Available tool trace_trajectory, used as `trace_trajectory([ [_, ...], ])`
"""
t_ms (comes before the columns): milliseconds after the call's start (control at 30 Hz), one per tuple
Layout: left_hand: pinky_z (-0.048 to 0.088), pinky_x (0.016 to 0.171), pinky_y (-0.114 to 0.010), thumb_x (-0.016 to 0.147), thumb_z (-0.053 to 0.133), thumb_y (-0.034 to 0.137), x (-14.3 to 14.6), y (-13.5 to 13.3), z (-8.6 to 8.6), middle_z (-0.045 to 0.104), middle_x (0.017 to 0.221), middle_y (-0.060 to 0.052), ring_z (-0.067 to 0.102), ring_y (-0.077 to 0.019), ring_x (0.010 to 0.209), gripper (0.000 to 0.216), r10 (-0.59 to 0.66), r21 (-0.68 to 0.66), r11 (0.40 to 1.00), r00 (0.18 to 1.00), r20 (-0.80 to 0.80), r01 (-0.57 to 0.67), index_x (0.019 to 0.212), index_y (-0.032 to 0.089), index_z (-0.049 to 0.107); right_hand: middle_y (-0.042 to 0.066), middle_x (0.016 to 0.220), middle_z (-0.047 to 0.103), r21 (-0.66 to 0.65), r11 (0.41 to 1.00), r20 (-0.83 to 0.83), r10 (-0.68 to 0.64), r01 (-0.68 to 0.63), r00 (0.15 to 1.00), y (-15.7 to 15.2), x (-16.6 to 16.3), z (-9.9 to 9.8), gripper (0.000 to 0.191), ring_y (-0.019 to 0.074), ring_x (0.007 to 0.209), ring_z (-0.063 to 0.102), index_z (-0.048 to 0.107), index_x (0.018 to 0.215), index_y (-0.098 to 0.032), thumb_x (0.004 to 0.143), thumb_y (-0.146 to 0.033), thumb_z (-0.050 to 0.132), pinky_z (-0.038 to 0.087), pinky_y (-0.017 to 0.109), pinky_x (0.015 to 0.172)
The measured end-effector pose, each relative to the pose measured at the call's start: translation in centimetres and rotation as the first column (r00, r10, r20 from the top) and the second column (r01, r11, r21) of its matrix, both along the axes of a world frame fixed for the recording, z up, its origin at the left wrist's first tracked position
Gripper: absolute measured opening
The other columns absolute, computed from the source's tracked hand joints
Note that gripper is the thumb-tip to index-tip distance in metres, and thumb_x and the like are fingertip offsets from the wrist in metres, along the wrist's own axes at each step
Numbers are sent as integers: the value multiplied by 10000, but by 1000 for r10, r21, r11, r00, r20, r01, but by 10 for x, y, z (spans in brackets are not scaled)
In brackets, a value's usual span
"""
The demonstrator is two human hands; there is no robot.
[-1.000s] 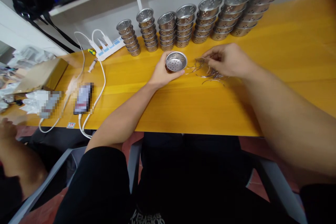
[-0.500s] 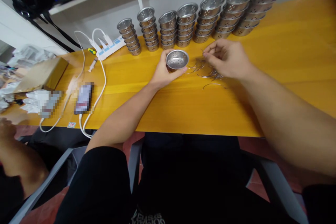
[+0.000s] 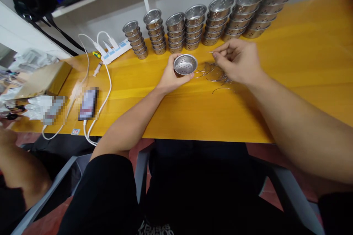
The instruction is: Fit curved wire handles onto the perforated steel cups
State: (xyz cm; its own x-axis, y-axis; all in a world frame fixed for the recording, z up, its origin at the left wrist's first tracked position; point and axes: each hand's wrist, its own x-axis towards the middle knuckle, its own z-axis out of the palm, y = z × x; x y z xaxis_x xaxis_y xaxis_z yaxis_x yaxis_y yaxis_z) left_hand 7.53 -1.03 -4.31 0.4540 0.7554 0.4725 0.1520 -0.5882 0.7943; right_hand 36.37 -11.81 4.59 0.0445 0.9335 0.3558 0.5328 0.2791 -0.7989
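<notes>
My left hand (image 3: 170, 76) is wrapped round a small perforated metal cup (image 3: 185, 65), tilted so that its holed inside faces me. To the right, the thumb and fingertips of my right hand (image 3: 238, 60) pinch a thin piece of wire (image 3: 211, 52), its tip poking out toward the cup. Cup and wire are apart. Below the right hand lies a loose heap of thin curved wires (image 3: 217, 75), partly covered by that hand.
Several stacks of perforated metal cups (image 3: 195, 25) line the back of the yellow table (image 3: 193, 117). At left are a power strip (image 3: 117, 51), white cables, a small syringe (image 3: 97, 69), a phone (image 3: 88, 104) and a cardboard box (image 3: 45, 79). Another person's arm (image 3: 22, 165) shows at far left.
My right hand has shifted slightly left, and the pinched wire shows more plainly at its fingertips. The left hand keeps hold of the cup, nearly still.
</notes>
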Motion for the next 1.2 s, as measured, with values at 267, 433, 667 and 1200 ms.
trace_trajectory([
  [267,708,1381,-660,919,1102,724,0,-7,6,759,1641,-138,835,-383,1519,1019,-49,8,999,999,19,48,1678,352,532,158,1109,846,-15,1000,43,21,-21,999,-21,-27,30,510,382,989,808,852,1204,-329,1134,-834,841,749,632,1002],
  [433,604,1493,-678,876,1159,763,2,-21,25,753,1646,-150,770,-418,1613,985,29,86,996,999,-35,-26,1594,300,668,153,1110,865,-67,996,70,62,-58,996,-10,-43,46,478,416,1067,826,871,1205,-344,1147,-818,863,751,658,1046],
  [667,661,1418,-670,835,1171,833,1,-22,27,814,1556,-164,831,-406,1494,1089,50,-1,999,998,-43,-50,1591,252,645,67,830,706,124,990,-219,97,-71,971,32,-54,5,542,243,715,573,792,1019,-321,1060,-819,1001,535,443,647],
  [1200,669,1423,-643,965,991,636,3,-11,12,763,1669,-198,818,-397,1558,908,-206,-6,978,978,33,207,1663,246,561,54,822,709,195,963,-158,216,-184,964,12,-51,-12,589,215,696,557,865,1119,-305,1109,-883,974,529,438,639],
])
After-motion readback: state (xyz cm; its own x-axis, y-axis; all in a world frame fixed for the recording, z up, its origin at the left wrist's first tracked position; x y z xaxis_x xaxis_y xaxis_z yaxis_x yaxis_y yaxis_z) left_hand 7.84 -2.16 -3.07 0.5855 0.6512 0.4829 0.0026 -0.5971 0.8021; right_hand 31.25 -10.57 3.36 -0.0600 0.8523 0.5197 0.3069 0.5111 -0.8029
